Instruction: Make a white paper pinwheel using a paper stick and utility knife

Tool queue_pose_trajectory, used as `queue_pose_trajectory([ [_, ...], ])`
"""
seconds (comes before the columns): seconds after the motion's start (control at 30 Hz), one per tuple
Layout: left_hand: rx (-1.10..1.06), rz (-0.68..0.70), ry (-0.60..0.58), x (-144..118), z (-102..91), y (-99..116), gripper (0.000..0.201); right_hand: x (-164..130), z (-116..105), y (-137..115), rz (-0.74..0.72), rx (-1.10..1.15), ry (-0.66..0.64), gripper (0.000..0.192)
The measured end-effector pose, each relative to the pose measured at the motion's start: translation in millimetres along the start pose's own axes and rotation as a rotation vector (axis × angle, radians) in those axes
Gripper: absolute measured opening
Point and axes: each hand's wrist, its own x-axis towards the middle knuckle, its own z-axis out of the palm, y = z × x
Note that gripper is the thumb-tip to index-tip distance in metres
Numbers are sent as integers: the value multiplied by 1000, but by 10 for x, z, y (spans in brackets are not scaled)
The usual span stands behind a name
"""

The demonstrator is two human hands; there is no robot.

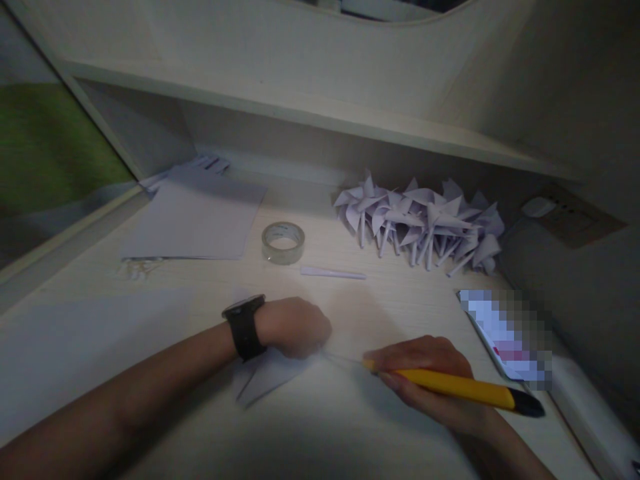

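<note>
My left hand [295, 327], with a black watch at the wrist, is closed over a folded piece of white paper [273, 379]; its fingertips are partly hidden. In my right hand [430, 367] is a slim yellow utility knife [460, 388] with a black end, pointing left. A thin, pale, blurred line runs between the knife's front and my left fingers. Behind my left hand, a narrow rolled paper stick [333, 273] lies on the desk near a roll of clear tape [283, 243].
Several white paper pinwheels [425, 217] stand bunched at the back right. White paper sheets [200, 213] lie at the back left, with thin white sticks [137, 268] beside them. A phone [505, 340] rests at the right, near a wall socket [575, 213]. A low shelf [320, 110] overhangs the desk.
</note>
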Motion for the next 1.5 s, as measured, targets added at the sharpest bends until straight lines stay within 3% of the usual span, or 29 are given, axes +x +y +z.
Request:
queue_pose_trajectory([
  [0.53,34,14,-58,12,-62,24,17,8,-17,24,15,62,-13,34],
  [0.97,-26,80,33,-3,4,-38,15,52,6,-8,2,74,20,33],
  [1.5,-41,102,29,1,50,-95,15,34,-11,-1,1,46,-18,33],
])
